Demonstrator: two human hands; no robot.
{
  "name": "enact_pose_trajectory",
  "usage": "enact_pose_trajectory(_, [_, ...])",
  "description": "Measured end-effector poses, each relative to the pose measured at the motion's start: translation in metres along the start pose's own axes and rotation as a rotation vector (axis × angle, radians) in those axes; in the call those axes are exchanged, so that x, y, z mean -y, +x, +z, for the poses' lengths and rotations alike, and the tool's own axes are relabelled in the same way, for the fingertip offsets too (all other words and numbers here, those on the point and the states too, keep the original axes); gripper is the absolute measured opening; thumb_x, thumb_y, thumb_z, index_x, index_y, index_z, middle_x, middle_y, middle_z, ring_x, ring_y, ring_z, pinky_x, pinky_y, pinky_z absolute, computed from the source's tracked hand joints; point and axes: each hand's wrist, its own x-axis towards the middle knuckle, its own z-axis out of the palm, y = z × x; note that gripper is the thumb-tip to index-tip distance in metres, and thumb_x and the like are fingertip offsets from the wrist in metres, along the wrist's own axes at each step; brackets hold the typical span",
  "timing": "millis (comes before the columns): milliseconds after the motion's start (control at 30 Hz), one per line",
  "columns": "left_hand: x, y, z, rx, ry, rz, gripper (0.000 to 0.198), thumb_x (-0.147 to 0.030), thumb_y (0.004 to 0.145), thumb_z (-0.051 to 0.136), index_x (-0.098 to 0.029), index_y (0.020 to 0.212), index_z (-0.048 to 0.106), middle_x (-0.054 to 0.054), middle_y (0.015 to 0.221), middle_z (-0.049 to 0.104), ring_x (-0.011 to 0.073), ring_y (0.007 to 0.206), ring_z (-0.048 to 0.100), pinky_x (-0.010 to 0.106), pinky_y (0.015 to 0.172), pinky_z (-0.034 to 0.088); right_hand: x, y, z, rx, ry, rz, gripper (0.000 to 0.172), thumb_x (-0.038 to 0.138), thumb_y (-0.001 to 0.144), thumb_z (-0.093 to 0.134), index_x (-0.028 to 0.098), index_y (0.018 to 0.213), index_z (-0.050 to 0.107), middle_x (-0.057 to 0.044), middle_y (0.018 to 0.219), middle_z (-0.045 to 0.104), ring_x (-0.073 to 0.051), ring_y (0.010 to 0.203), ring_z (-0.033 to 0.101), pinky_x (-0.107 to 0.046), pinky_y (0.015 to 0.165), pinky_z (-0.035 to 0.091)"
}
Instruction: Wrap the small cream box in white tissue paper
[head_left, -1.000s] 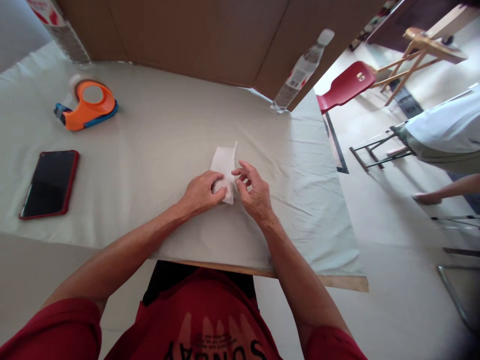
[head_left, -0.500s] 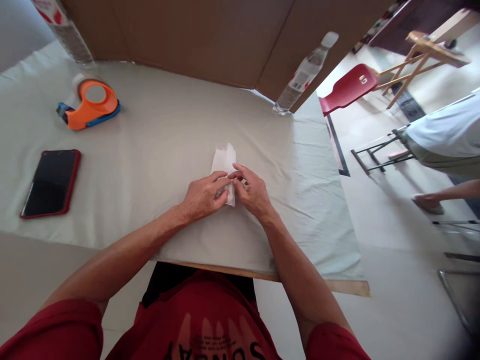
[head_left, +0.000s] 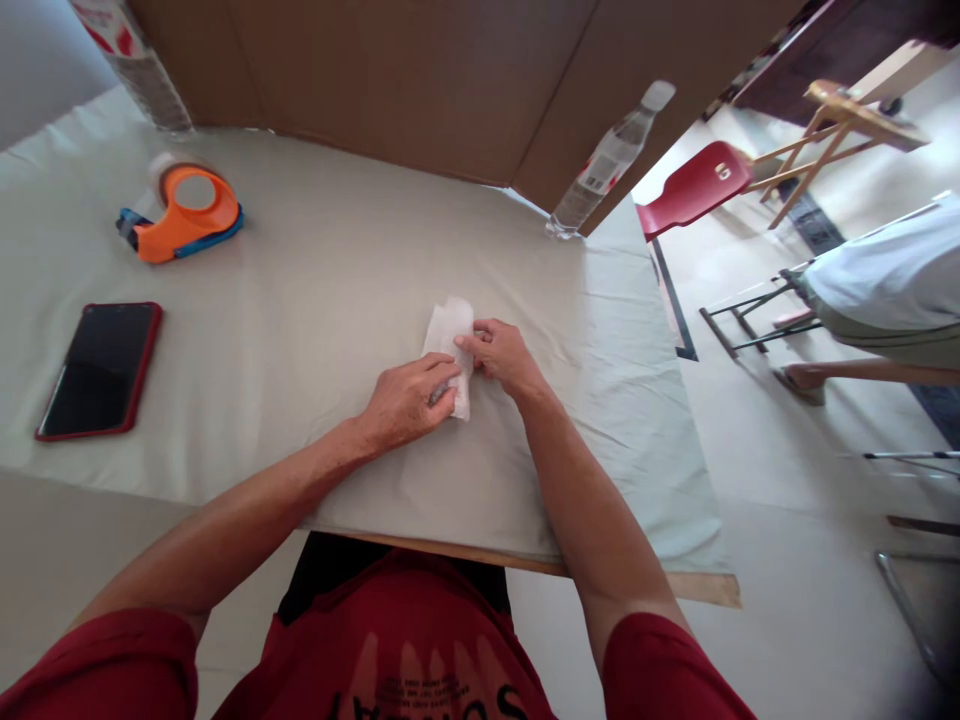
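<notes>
A folded white tissue (head_left: pixel 451 322) lies lengthwise on the cloth in front of me, its far end slightly ragged. My left hand (head_left: pixel 409 398) is at its near left part, fingers curled with the fingertips on the paper and the thumb close below. From the right side, my right hand (head_left: pixel 508 357) pinches the tissue's edge, thumb on top and the other fingers bent at the edge. Part of the tissue's near half is covered by my left fingers.
A pale cloth covers the table (head_left: pixel 300 280). On the left are an orange tape dispenser (head_left: pixel 161 238) and a red-cased phone (head_left: pixel 101 368). Water bottles (head_left: pixel 606 165) stand by a cardboard panel (head_left: pixel 390 80) at the back. A red chair (head_left: pixel 694 190) and a seated person (head_left: pixel 885 275) are right.
My right hand has moved from the tissue's middle, near my left fingertips, slightly up to its right edge, with the thumb now on top. My left hand stays nearly in place.
</notes>
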Motion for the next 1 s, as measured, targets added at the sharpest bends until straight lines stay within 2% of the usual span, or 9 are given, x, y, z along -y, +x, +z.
enact_pose_trajectory(133, [-0.002,0.0,-0.002,0.022,-0.014,-0.016,0.029,-0.021,0.089,0.053,-0.022,0.112,0.07,0.006,0.121,0.073,0.0154,0.085,0.071,0.026,0.071,0.053,0.004,0.007,0.003,0.072,0.01,-0.02,0.024,0.036,0.064,0.074,0.019,0.069,0.057,0.006,0.057,0.047,-0.008,0.052,0.038,-0.024,0.048,0.03])
enact_pose_trajectory(267, [-0.003,0.0,-0.003,0.041,-0.038,-0.035,0.029,-0.02,0.089,0.052,-0.022,0.113,0.069,0.005,0.116,0.074,0.0156,0.083,0.07,0.026,0.071,0.052,0.008,0.003,0.007,0.088,0.091,-0.085,0.021,0.035,0.067,0.07,0.019,0.064,0.057,0.005,0.061,0.05,-0.009,0.058,0.04,-0.024,0.053,0.032])
enact_pose_trajectory(433, [-0.002,-0.001,-0.001,0.037,-0.056,-0.069,0.026,-0.022,0.09,0.053,-0.022,0.111,0.069,0.005,0.112,0.073,0.0169,0.088,0.069,0.027,0.074,0.053,0.013,-0.014,0.012,0.089,0.314,-0.186,0.017,0.032,0.071,0.07,0.018,0.08,0.067,0.002,0.075,0.063,-0.012,0.07,0.054,-0.027,0.069,0.045])
enact_pose_trajectory(567, [-0.002,-0.004,0.0,-0.055,0.012,-0.158,0.028,-0.028,0.085,0.062,-0.02,0.112,0.065,0.008,0.118,0.065,0.0169,0.084,0.066,0.029,0.072,0.054,0.015,-0.026,0.014,0.122,0.393,-0.202,0.025,0.036,0.073,0.072,0.019,0.091,0.068,0.0,0.085,0.068,-0.015,0.078,0.06,-0.03,0.077,0.05])
enact_pose_trajectory(633, [-0.001,-0.004,0.0,-0.123,0.023,-0.214,0.038,-0.031,0.079,0.068,-0.02,0.114,0.06,0.009,0.118,0.061,0.0184,0.086,0.065,0.031,0.073,0.055,0.017,-0.03,0.013,0.127,0.368,-0.201,0.026,0.038,0.075,0.071,0.02,0.092,0.068,-0.001,0.086,0.069,-0.016,0.081,0.061,-0.031,0.078,0.051])
enact_pose_trajectory(733, [0.003,-0.004,0.002,-0.201,-0.018,-0.252,0.053,-0.032,0.073,0.073,-0.021,0.12,0.052,0.01,0.12,0.057,0.0218,0.097,0.063,0.036,0.083,0.056,0.021,-0.039,0.011,0.119,0.287,-0.233,0.023,0.04,0.079,0.068,0.02,0.091,0.068,-0.001,0.083,0.068,-0.017,0.082,0.062,-0.032,0.078,0.051])
enact_pose_trajectory(867, [0.01,-0.003,0.006,-0.2,-0.111,-0.214,0.069,-0.03,0.074,0.073,-0.019,0.134,0.043,0.015,0.132,0.054,0.0252,0.113,0.059,0.041,0.094,0.053,0.025,-0.06,0.01,0.036,0.081,-0.345,0.012,0.031,0.085,0.061,0.021,0.084,0.067,-0.001,0.083,0.069,-0.017,0.082,0.064,-0.032,0.081,0.052])
enact_pose_trajectory(933, [0.013,-0.002,0.006,-0.155,-0.16,-0.172,0.059,-0.028,0.077,0.07,-0.019,0.13,0.047,0.015,0.133,0.056,0.026,0.121,0.056,0.042,0.1,0.05,0.023,-0.073,0.012,-0.016,-0.015,-0.43,0.01,0.025,0.086,0.058,0.022,0.085,0.068,-0.003,0.091,0.072,-0.019,0.089,0.067,-0.033,0.087,0.052])
enact_pose_trajectory(1000, [0.014,-0.001,0.005,-0.102,-0.207,-0.142,0.039,-0.027,0.08,0.068,-0.019,0.116,0.055,0.014,0.131,0.059,0.0261,0.124,0.056,0.041,0.101,0.049,0.018,-0.083,0.013,-0.049,-0.086,-0.513,0.014,0.02,0.086,0.055,0.023,0.088,0.069,-0.004,0.098,0.074,-0.02,0.098,0.068,-0.035,0.093,0.052])
